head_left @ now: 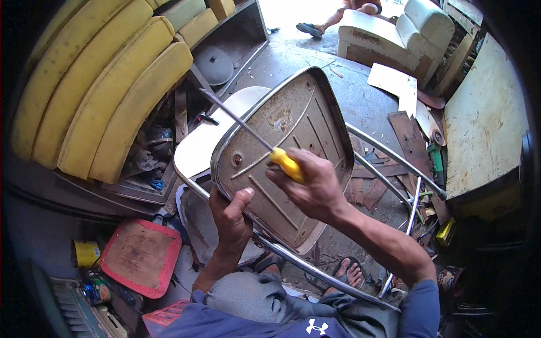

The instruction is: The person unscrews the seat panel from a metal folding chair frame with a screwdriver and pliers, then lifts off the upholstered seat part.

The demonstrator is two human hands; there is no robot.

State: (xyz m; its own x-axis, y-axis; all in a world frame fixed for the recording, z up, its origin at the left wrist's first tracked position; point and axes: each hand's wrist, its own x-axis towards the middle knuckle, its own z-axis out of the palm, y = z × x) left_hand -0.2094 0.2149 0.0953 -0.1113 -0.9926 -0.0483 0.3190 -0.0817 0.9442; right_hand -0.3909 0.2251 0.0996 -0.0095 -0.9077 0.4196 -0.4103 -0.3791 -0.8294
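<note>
My right hand point(316, 188) is closed round the yellow handle of a screwdriver point(286, 164). Its long metal shaft points up and to the left, across the face of a rusty metal chair panel point(276, 208). That panel stands tilted in front of me, with rounded corners, pressed ridges, small holes and a dark rim. At its lower left edge my left hand point(230, 219) grips it, thumb on the near face and fingers hidden behind. Chrome chair tubes point(389, 159) run beside and below the panel. Whether the screwdriver touches the panel cannot be made out.
Several yellow curved cushions point(135, 101) are stacked at left. A red-edged board point(141, 253) lies below them. A green angle grinder point(435, 160) and wood scraps are at right. A worn white armchair point(389, 34) and another person's leg point(332, 21) are at the back.
</note>
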